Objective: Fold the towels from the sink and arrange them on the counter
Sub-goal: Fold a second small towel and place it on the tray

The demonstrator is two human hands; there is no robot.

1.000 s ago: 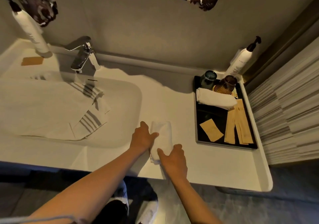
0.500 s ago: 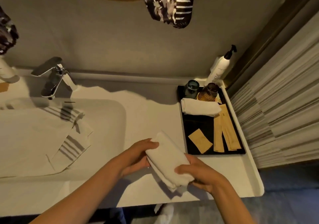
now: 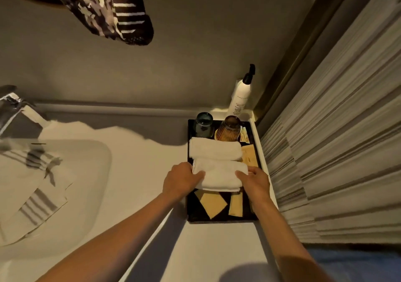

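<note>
A folded white towel [image 3: 219,176] lies across the black tray [image 3: 217,217] on the right of the counter, just in front of another folded white towel [image 3: 214,150]. My left hand [image 3: 180,178] grips its left end, thumb on top. My right hand [image 3: 255,180] grips its right end. A large striped towel [image 3: 36,195] lies spread in the sink [image 3: 95,173] at the left.
On the tray stand a blue glass [image 3: 204,124] and an amber glass [image 3: 230,129], with tan paper packets [image 3: 212,202] at the front. A white pump bottle [image 3: 242,93] stands in the back corner. The faucet [image 3: 10,106] is at the far left. A striped wall [image 3: 336,129] borders the right.
Both hands have carried the folded towel from the counter's front edge to the tray and set it beside the first towel. The camera has swung right.
</note>
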